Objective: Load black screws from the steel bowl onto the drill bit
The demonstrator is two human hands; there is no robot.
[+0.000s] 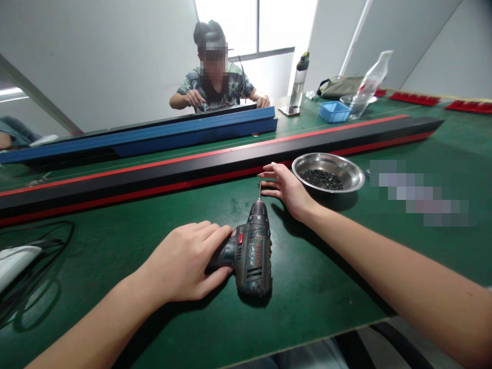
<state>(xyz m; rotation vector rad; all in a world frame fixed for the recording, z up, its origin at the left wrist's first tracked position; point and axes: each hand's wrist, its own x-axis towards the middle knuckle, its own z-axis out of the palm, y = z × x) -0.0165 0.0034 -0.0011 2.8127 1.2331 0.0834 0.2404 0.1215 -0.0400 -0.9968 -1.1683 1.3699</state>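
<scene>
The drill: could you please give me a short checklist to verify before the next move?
1. Drill held: ok, the left grip is wrapped around its handle.
2. Right grip well clear of the bit: not ok, its fingers are close beside the tip.
3. Small piece properly seated on the tip: cannot tell, too small there.
4. Drill stopped: cannot tell from one still picture.
5. Bowl stocked: ok, many small dark pieces lie inside.
6. Bar on the table: ok, it lies beyond the drill.
</scene>
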